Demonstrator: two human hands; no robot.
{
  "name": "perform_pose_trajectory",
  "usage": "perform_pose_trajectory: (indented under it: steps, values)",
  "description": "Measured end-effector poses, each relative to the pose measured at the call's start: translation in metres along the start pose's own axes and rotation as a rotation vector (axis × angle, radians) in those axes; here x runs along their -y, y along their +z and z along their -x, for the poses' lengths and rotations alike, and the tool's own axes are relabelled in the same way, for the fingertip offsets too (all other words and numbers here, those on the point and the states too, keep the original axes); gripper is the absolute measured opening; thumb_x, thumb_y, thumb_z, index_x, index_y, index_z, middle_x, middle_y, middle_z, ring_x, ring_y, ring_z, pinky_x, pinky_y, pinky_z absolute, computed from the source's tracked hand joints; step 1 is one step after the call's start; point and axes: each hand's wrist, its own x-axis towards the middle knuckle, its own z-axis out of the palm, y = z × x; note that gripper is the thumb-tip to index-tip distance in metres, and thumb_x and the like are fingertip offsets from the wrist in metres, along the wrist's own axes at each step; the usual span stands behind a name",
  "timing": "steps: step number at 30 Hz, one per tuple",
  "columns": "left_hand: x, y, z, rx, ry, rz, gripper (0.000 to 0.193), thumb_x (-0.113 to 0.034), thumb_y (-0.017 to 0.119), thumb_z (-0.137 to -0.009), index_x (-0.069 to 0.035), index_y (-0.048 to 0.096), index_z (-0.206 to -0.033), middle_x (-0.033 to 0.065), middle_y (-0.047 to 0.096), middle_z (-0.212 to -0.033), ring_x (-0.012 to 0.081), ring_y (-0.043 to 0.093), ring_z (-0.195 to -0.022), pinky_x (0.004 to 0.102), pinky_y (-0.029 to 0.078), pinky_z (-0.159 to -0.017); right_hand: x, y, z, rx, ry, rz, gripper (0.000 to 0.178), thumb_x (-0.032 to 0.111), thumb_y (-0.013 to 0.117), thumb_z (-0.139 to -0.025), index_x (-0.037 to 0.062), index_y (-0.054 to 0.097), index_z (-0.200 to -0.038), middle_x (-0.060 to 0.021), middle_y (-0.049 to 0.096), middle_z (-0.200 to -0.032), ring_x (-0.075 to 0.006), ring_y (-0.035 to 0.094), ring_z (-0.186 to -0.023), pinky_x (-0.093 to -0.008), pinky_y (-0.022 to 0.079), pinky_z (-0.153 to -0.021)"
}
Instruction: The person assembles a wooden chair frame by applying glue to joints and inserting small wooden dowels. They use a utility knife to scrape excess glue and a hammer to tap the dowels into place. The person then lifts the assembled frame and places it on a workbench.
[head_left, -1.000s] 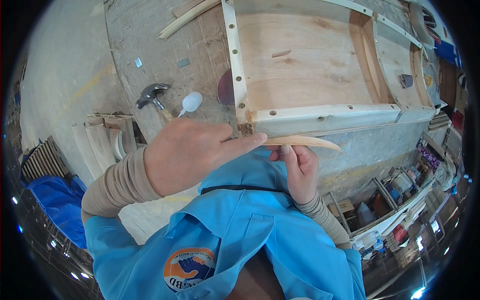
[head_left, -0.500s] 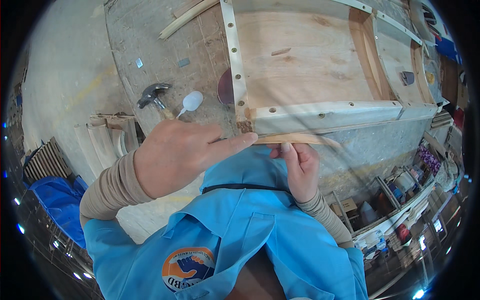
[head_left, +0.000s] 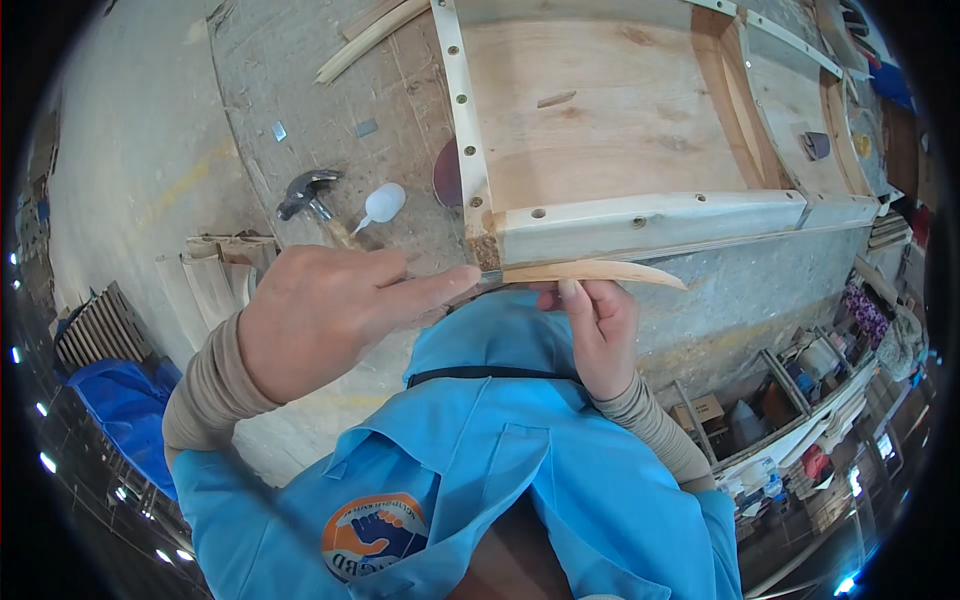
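Lowest in the frame, a light-blue jacket point(head_left: 450, 430) carries a round badge point(head_left: 375, 537), orange, white and dark blue, with a clasped-hands emblem and lettering that appears upside down. Left of centre, the left hand point(head_left: 325, 315) is curled with its forefinger stretched toward a wooden strip point(head_left: 590, 271); whether it grips anything underneath, I cannot tell. The right hand point(head_left: 603, 345), right of centre, pinches that strip between thumb and fingers. The pale, tapering strip lies across the middle of the frame, just below the near rail of a wooden framework point(head_left: 590, 222) that fills the upper right. The left hand hides the handle end of a claw hammer point(head_left: 300, 192), with a white bottle point(head_left: 385, 203) just beside it. Toward the lower right, a brown carton point(head_left: 700, 411) bears print too small to read. Far left lies a blue sheet point(head_left: 125, 405).
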Motion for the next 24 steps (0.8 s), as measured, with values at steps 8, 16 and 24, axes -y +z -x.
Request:
perform_pose_trajectory:
  steps: [8,16,24]
  values:
    - [-0.002,0.006,-0.010,-0.149,0.016,0.157,0.054,-0.010,0.066,-0.073,-0.021,0.061,-0.126,0.0010,0.041,-0.058,0.0157,0.049,-0.047,0.0309,0.040,-0.041,-0.002,0.000,0.000,-0.008,-0.019,0.024,0.023,0.009,0.048,-0.098,-0.0047,0.066,-0.102,-0.0106,0.071,-0.090,-0.0133,0.065,-0.076,-0.0256,0.053,-0.071]
    - [-0.002,0.030,-0.027,-0.169,0.072,0.104,0.050,-0.011,0.061,-0.076,-0.021,0.061,-0.125,0.0005,0.045,-0.061,0.0155,0.052,-0.050,0.0288,0.042,-0.042,0.000,-0.001,0.002,-0.002,-0.015,0.034,0.024,0.010,0.047,-0.098,-0.0046,0.065,-0.103,-0.0108,0.071,-0.091,-0.0141,0.066,-0.077,-0.0264,0.053,-0.072]
    - [0.000,0.032,-0.030,-0.126,0.099,0.072,0.048,-0.012,0.059,-0.078,-0.018,0.059,-0.126,0.0014,0.048,-0.065,0.0161,0.055,-0.052,0.0289,0.043,-0.043,-0.002,0.001,0.003,-0.021,-0.016,0.040,0.024,0.009,0.047,-0.098,-0.0053,0.064,-0.104,-0.0116,0.070,-0.091,-0.0152,0.066,-0.079,-0.0270,0.054,-0.072]
